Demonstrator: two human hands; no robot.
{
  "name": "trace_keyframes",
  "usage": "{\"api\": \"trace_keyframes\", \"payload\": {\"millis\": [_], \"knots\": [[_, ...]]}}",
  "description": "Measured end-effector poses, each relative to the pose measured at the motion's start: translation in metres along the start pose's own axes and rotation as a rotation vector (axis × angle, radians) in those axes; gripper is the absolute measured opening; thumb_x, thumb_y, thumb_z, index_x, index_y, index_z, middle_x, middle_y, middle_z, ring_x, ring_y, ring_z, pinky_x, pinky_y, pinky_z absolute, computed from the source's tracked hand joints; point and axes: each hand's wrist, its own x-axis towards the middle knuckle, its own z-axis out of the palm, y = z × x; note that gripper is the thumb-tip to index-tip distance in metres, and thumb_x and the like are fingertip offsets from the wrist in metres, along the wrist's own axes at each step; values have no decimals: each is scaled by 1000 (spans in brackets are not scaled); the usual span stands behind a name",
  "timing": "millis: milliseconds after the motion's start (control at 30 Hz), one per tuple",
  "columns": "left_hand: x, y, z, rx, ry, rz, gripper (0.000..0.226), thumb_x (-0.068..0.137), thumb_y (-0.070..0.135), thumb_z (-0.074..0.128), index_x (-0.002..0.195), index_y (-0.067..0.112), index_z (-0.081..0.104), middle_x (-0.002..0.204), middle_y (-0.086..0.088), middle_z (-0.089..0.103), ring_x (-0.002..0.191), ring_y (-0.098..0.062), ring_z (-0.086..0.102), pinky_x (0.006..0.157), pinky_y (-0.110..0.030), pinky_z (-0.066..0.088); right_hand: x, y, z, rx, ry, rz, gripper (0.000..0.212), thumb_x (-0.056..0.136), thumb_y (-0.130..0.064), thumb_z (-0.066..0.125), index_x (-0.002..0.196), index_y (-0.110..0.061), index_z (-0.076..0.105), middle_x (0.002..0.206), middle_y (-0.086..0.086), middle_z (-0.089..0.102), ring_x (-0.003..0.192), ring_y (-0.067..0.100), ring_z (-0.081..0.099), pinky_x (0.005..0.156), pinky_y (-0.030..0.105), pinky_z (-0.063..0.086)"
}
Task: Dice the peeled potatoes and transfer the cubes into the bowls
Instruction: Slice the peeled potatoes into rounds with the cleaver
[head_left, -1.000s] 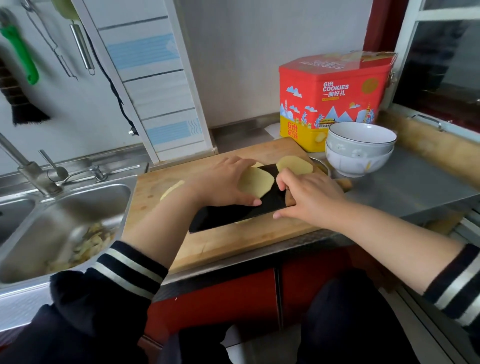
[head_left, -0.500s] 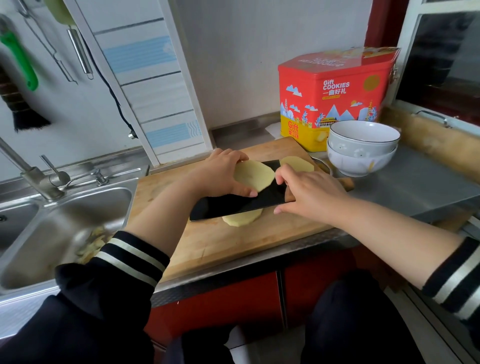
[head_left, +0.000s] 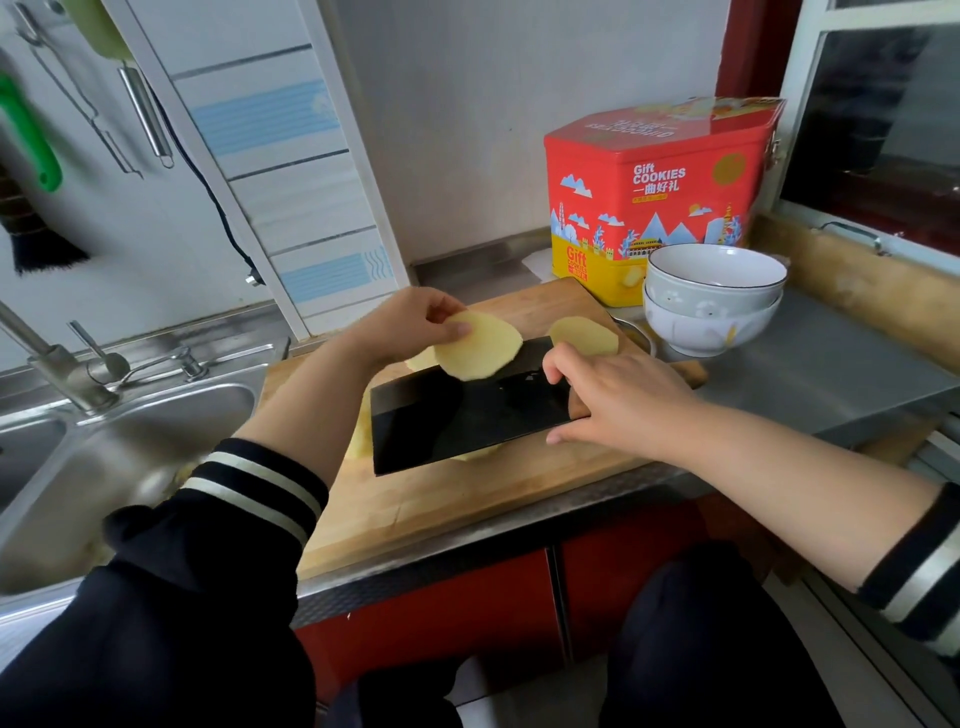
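Left hand: we pinch one potato slice by its near-left edge, thumb on top, the other fingers tucked behind it. The slice hangs lifted and tilted, its free edge reaching out past the thumb over the back of the cleaver. Held by the rim like this, the flat face stays free, so we judge it is meant to be laid onto a stack for cutting into strips.

Right hand: fingers wrapped round the cleaver's handle, forefinger and thumb reaching onto the blade's heel. The blade lies nearly flat, broad side up, stretching leftward from the knuckles; its edge is not biting into anything. We read this as the knife parked low and steady while the other hand sorts slices.

More potato: a second slice lies flat on the cutting board just beyond the right fingertips. Pale pieces peek out from under the blade's near edge and left end; how many, we cannot tell.

Bowls: two stacked, beyond and to the right of the right hand, off the board on the steel counter, close to the cookie tin. No cubes show in the top one. Dicing proper seems not yet begun; slices only so far.

Sink sits left of the left forearm.
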Motion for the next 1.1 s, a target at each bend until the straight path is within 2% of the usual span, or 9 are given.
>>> {"api": "trace_keyframes", "payload": {"millis": [200, 333, 400, 533, 667, 733, 867, 967, 1100], "knots": [[6, -37, -38, -355, 235, -355, 27, 95, 16, 63, 118, 3, 65, 89, -8, 64, 76, -20, 60, 81, -34, 57, -1, 7, 0, 13, -5, 19, 54, 82, -66, 58, 109, -30, 28, 79, -10, 56, 69, 8, 55, 48, 22, 22], [1, -66, -48, -267, 303, -482, 21, 97, 6, 58, 115, -3, 64, 75, -11, 57, 60, -19, 54, 43, -20, 50, 0, 14, 3, 131, -17, 105, 42, 88, -59, 56, 102, -35, 25, 91, -7, 64, 82, 15, 63, 57, 28, 45], [0, -81, -45, -226, 291, -522, 20, 97, 2, 55, 114, -6, 64, 74, -14, 58, 58, -22, 56, 37, -19, 49, 1, 14, 1, 208, -16, 155, 35, 91, -52, 56, 103, -35, 28, 87, -12, 59, 80, 14, 61, 63, 31, 51], [-1, -106, -32, -280, 233, -575, 26, 94, -7, 53, 117, -3, 64, 91, -18, 63, 65, -22, 59, 44, -20, 54, 9, 5, -5, 355, 13, 241, 25, 91, -49, 54, 102, -39, 34, 83, -3, 61, 75, 19, 60, 64, 36, 51], [-12, -120, -23, -376, 264, -495, 33, 93, 0, 58, 126, 3, 61, 102, -14, 63, 81, -21, 59, 82, -31, 53, 24, -17, -15, 516, 33, 299, 21, 92, -55, 51, 102, -37, 46, 79, -6, 57, 72, 17, 57, 63, 35, 46], [-22, -121, -21, -467, 354, -417, 31, 95, 9, 60, 125, 2, 61, 105, -13, 63, 86, -22, 58, 86, -35, 52, 31, -30, -22, 639, 59, 309, 26, 92, -52, 53, 107, -31, 51, 84, -8, 56, 74, 12, 55, 61, 28, 42], [-55, -105, -18, -230, 529, -177, 24, 97, 35, 56, 100, 14, 68, 96, -2, 70, 89, -17, 65, 83, -37, 53, 48, -55, -32, 763, 12, 293, 31, 92, -45, 60, 113, -23, 52, 75, -9, 54, 59, 6, 50, 51, 22, 38], [-78, -91, -5, -109, 380, -44, 22, 94, 42, 59, 100, 23, 66, 111, 3, 63, 102, -15, 58, 91, -35, 49, 58, -70, -35, 855, -78, 293, 22, 96, -33, 56, 114, -22, 47, 69, -1, 54, 50, 13, 47, 44, 25, 41], [-88, -97, 12, -10, 278, -51, 22, 86, 48, 66, 105, 38, 60, 125, 10, 48, 117, -17, 48, 102, -42, 44, 68, -88, -39, 849, -164, 303, 14, 101, -27, 47, 111, -18, 49, 71, 4, 52, 53, 13, 45, 43, 23, 43]]}}
